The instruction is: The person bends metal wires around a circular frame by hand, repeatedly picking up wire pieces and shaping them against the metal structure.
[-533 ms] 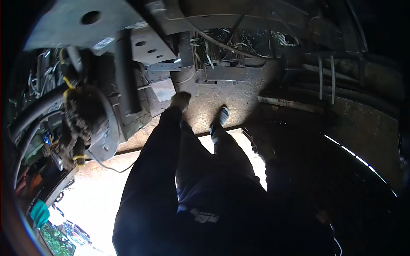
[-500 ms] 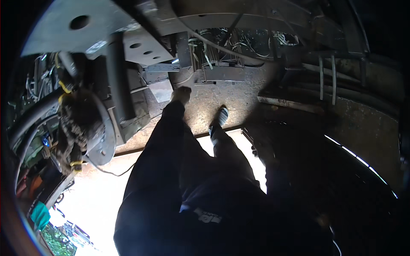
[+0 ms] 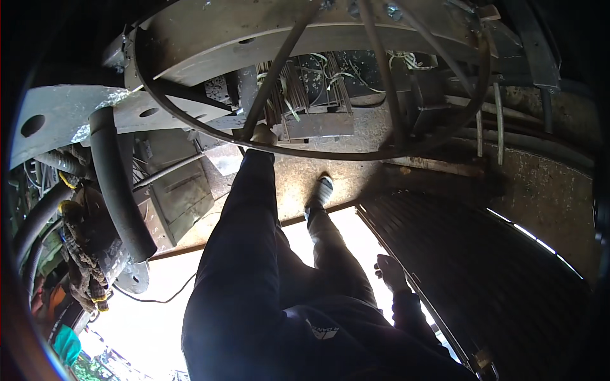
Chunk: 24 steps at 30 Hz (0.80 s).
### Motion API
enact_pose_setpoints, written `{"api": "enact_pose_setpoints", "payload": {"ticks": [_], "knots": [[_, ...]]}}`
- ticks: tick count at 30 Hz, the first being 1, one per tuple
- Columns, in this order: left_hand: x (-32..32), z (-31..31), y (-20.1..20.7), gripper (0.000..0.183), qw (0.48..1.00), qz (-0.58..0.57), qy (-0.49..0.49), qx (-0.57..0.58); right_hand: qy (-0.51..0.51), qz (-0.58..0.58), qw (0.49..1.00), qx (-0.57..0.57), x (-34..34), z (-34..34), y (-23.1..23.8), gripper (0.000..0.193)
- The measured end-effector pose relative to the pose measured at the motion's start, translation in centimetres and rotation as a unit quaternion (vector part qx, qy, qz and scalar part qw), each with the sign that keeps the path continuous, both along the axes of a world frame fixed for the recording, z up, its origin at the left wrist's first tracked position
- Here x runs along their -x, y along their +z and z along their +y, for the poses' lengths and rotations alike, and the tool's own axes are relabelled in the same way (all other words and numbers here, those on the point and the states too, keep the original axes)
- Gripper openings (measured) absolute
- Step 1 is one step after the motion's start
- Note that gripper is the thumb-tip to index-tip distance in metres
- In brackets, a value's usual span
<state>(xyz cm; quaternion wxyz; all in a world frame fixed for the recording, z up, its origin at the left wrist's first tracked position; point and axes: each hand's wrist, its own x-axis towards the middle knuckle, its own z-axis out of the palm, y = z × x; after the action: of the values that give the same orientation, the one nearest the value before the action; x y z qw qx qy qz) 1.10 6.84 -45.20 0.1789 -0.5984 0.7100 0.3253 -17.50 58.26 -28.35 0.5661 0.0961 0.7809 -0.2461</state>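
Observation:
My left arm stretches forward, and my left hand [image 3: 262, 134] is at its end, partly covered by a round metal frame [image 3: 343, 154] with several spokes. The frame's rim crosses the view at my wrist. Whether my fingers touch it, or are curled, cannot be made out. Lower down on the right hangs my right hand [image 3: 391, 273], dark against the glare. Its fingers are loosely bent and somewhat apart, with nothing visible in them. It is beside the edge of a dark ribbed panel [image 3: 470, 267]. My right foot, in a striped shoe [image 3: 325, 188], is on the brown floor [image 3: 295, 181].
A thick grey pipe [image 3: 124, 184] slants down on the left, near a steel plate [image 3: 60, 117] with holes. Soiled work gloves [image 3: 82, 254] with yellow edging hang there. Strapped bundles of thin rods [image 3: 292, 89] stand ahead. A cable [image 3: 159, 301] crosses the bright ground.
The view has shifted, bringing the round frame lower and across my left wrist. My right hand has come into clear sight beside the ribbed panel, and the pipe has moved left in view.

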Motion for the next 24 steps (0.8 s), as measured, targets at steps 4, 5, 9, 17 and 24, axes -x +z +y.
{"api": "enact_pose_setpoints", "payload": {"ticks": [4,5,9,17,24], "knots": [[-0.6,0.7,-1.1,0.039,0.999,-0.017,0.035,-0.013,0.029,0.014,0.999,0.008,0.2,-1.1,-0.3,0.039],[-0.7,1.0,-1.4,0.047,0.999,-0.01,0.049,-0.009,0.025,0.006,1.0,0.018,0.1,-1.3,-0.3,0.038],[-0.8,0.8,-3.5,0.051,0.995,0.017,0.091,0.019,0.042,0.003,0.999,0.002,0.0,-1.5,-0.6,0.038],[-2.5,0.8,-9.9,0.042,0.991,0.041,-0.125,0.012,0.051,-0.01,0.998,-0.029,0.0,-0.9,-1.0,0.039],[-6.1,8.2,-8.6,0.026,0.873,0.32,0.272,-0.25,0.05,-0.004,0.999,-0.014,-0.3,-2.6,-1.0,0.032]]}}
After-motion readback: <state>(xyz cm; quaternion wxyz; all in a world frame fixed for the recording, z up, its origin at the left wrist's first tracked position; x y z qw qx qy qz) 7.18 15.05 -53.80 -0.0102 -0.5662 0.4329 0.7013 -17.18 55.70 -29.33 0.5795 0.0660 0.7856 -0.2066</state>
